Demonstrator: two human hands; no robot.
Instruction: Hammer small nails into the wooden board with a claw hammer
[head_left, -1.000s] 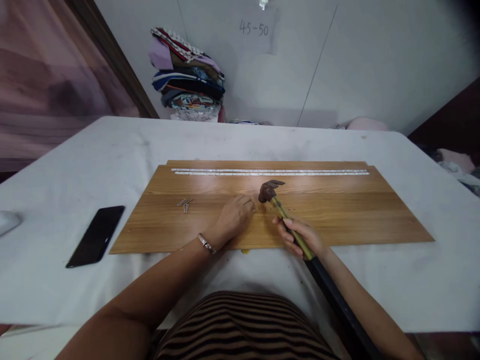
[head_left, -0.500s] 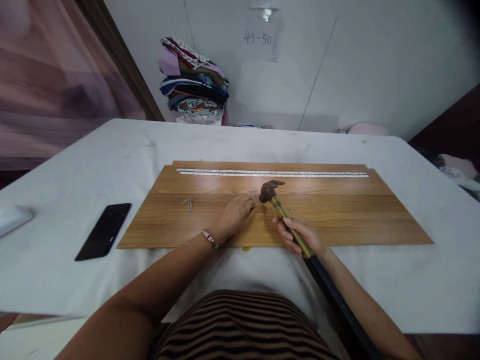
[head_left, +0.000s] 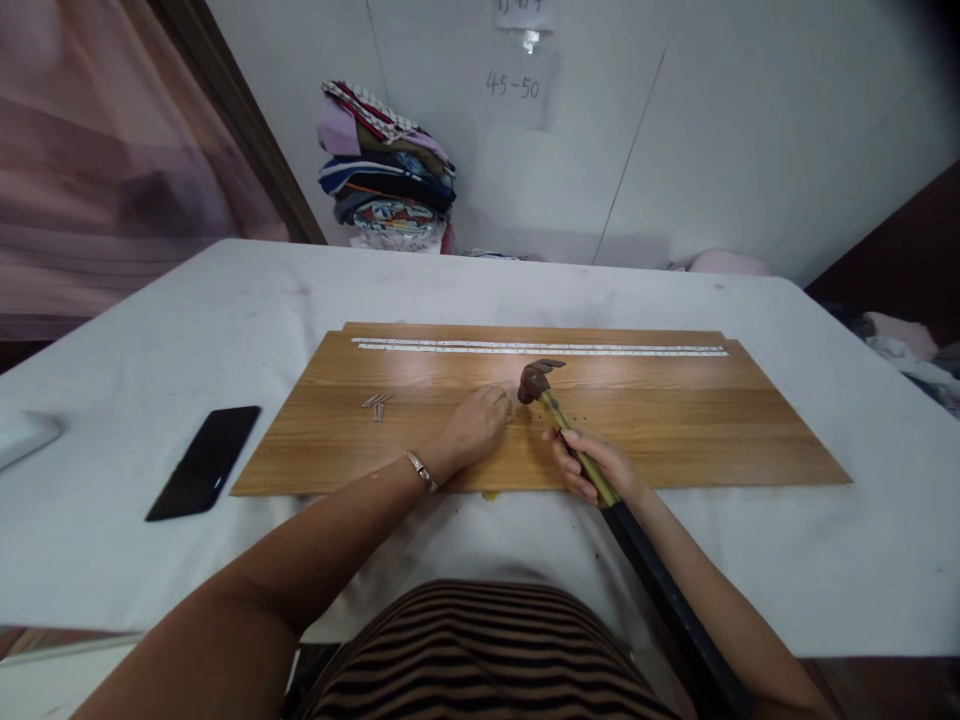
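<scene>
My right hand (head_left: 592,465) is wrapped around the yellow part of the handle of a claw hammer (head_left: 574,435). The rusty brown hammer head is just right of the fingers of my left hand (head_left: 480,425). That hand rests low on a wood-grain board (head_left: 697,420), its fingers closed together at the tips; whatever they pinch is hidden. Several loose nails (head_left: 378,404) lie on the board to the left of it. Small dark marks dot the wood beside the hammer.
Two white strips (head_left: 540,349) run along the board's far side. A black phone (head_left: 206,460) lies on the white-covered table (head_left: 277,300) left of the board, near a white object (head_left: 26,435). Folded cloths (head_left: 390,170) are piled behind the table, by the wall.
The view has shifted slightly. Both hands and the hammer hold nearly the same places over the board, with no clear change of grip.
</scene>
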